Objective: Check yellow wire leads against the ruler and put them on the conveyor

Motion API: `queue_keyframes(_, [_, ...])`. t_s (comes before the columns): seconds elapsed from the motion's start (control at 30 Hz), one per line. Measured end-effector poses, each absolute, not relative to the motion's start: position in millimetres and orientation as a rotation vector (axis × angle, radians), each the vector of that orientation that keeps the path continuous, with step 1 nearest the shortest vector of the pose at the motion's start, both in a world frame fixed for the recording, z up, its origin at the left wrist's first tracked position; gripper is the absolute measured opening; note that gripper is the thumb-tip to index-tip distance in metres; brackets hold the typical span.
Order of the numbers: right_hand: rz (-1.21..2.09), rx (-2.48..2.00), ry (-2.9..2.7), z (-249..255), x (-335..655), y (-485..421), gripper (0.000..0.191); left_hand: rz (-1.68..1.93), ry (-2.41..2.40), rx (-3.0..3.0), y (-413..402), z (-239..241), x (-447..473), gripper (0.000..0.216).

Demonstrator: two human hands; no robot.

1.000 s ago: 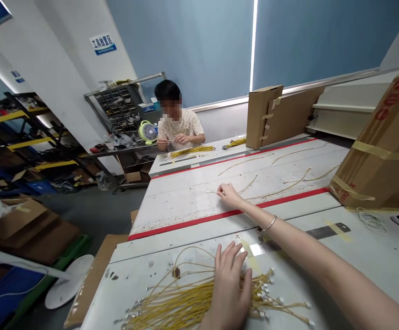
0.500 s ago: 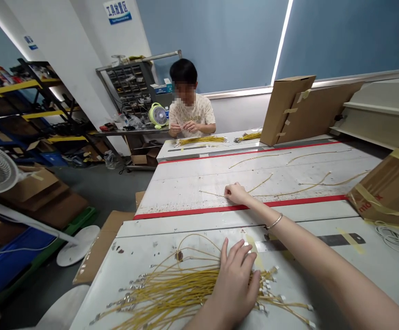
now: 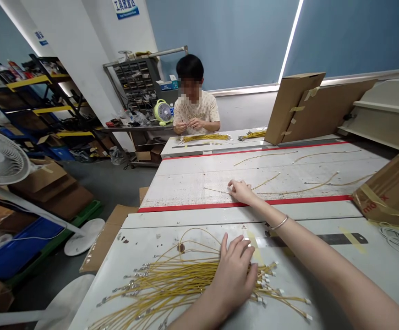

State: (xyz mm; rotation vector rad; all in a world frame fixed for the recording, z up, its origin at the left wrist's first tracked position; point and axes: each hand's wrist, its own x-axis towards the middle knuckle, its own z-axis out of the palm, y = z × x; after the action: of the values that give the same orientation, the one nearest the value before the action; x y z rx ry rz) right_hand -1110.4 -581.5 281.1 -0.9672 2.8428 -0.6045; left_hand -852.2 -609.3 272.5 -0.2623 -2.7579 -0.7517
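Presently: right hand [image 3: 241,190], fingers curled at a wire [image 3: 216,190] on the belt [image 3: 178,183], grip unclear. Left hand [image 3: 235,270], fingers spread, on the bundle [image 3: 182,277] nearside of the belt. Step, apparently: wire handling; next move calls for a sure pinch.

The wearer's two hands [image 3: 235,270]; three yellow cable bundles [image 3: 185,279]; two red stripes [image 3: 192,207]; one co-worker [image 3: 199,110].

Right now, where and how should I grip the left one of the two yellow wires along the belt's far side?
I'd pinch the yellow wire mid-length, from above and the near side, with the right hand: it lies gently curved along the belt, apart from the other wires, and that hand is nearer.
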Motion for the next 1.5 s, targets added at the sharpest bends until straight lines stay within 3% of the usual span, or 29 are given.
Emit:
queue_keyframes(0.33, [-0.861,-1.074,2.857,282,-1091,-570,0.035,-0.735,-2.787,-0.347,-612,267,-852,0.022])
queue_keyframes(0.53, [-0.998,-1.232,2.465,301,-1069,-527,0.016,-0.840,-2.725,-0.366,-612,263,-853,0.018])
queue_keyframes(0.73, [-1.080,-1.054,1.894,319,-1021,-459,0.037,-0.917,-2.611,-0.276,-617,268,-857,0.011])
queue_keyframes(1.03, [-1.275,-0.866,1.773,299,-955,-454,0.030,-1.580,-2.539,-0.080,-616,276,-853,0.013])
queue_keyframes(1.2, [-1.293,-0.829,1.825,298,-965,-446,0.023,-1.261,-2.787,-0.227,-629,285,-859,0.031])
queue_keyframes(1.37, [-1.106,-0.945,1.987,294,-972,-438,0.020,-0.833,-3.090,-0.217,-647,297,-865,0.004])
queue_keyframes(1.5, [-1.100,-0.975,2.036,291,-974,-441,0.023,-0.692,-3.209,-0.286,-650,302,-864,0.010])
